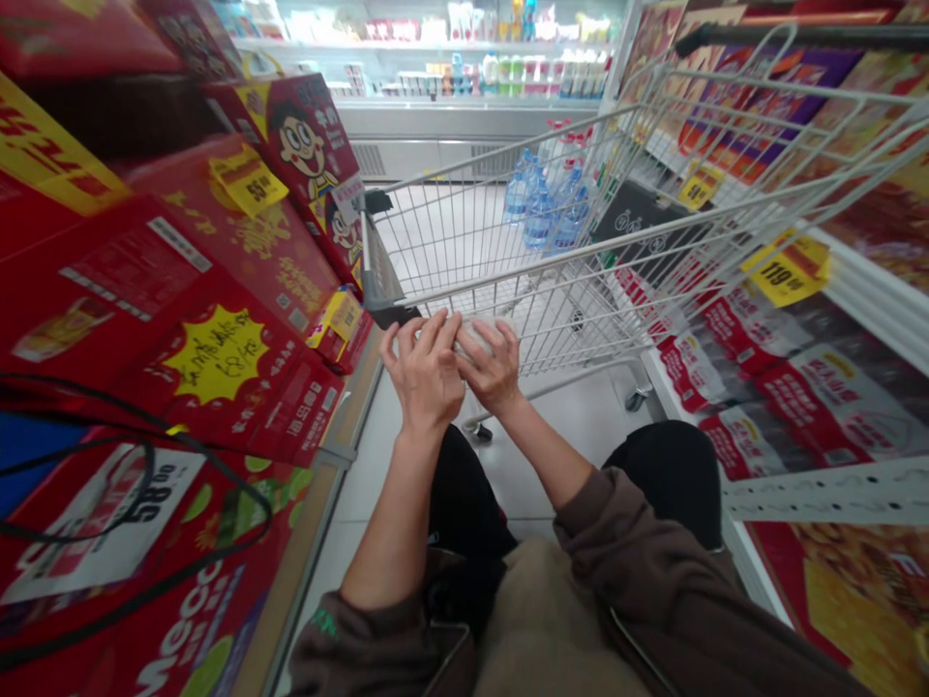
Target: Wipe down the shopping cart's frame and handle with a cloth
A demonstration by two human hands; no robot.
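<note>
My left hand (427,382) is closed, its fingers bent forward at the lower edge of the shopping cart (464,295), just below the cart's dark corner piece (392,315). Right beside it, touching, my right hand (494,366) has its fingers curled over something pale and whitish (479,336), too blurred to name. What lies under the left fingers is hidden. The wire cart stands across the aisle in front of me, tilted in my view, its dark handle (784,39) at the upper right.
Red gift boxes (254,242) with yellow price tags are stacked along the left. Bottled drink packs (820,397) line the right shelf. Large water bottles (541,208) show through the cart's wires. A lit refrigerated case (435,121) stands behind. Black cables (210,552) hang at left.
</note>
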